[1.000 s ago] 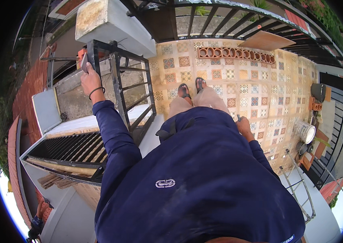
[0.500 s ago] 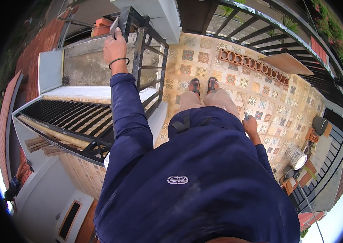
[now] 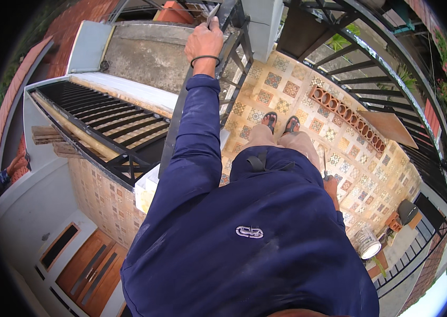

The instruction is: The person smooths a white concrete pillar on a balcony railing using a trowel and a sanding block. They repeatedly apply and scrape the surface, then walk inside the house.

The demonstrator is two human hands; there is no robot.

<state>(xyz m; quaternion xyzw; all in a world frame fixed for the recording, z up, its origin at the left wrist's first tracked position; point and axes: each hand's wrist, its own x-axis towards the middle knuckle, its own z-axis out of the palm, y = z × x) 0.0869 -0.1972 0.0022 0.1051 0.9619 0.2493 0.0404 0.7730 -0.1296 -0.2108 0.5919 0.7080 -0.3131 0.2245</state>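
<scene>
My left hand [image 3: 205, 43] is stretched far forward with its fingers closed on a thin, flat grey piece [image 3: 213, 13]; whether it is a scraper blade or something else I cannot make out. Just right of it stands the top of a black metal railing post [image 3: 231, 21], with worn paint; contact between the two is unclear. Low by my right thigh, my right hand [image 3: 331, 187] is closed around a narrow tool with a greyish handle and a thin pointed blade [image 3: 325, 162], partly hidden by my body.
Black railings [image 3: 112, 119] run at left, with a drop beyond. Terracotta vent blocks [image 3: 347, 119] and a brown board [image 3: 388, 128] lie ahead on patterned tiles [image 3: 273, 79]. A white bucket [image 3: 367, 243] stands at right. Another person's hand [image 3: 18, 162] shows at the far left.
The whole view has swung, so the railing and floor sit further right. My left hand stays beside the post with the flat piece. My right hand shows less, more covered by my body.
</scene>
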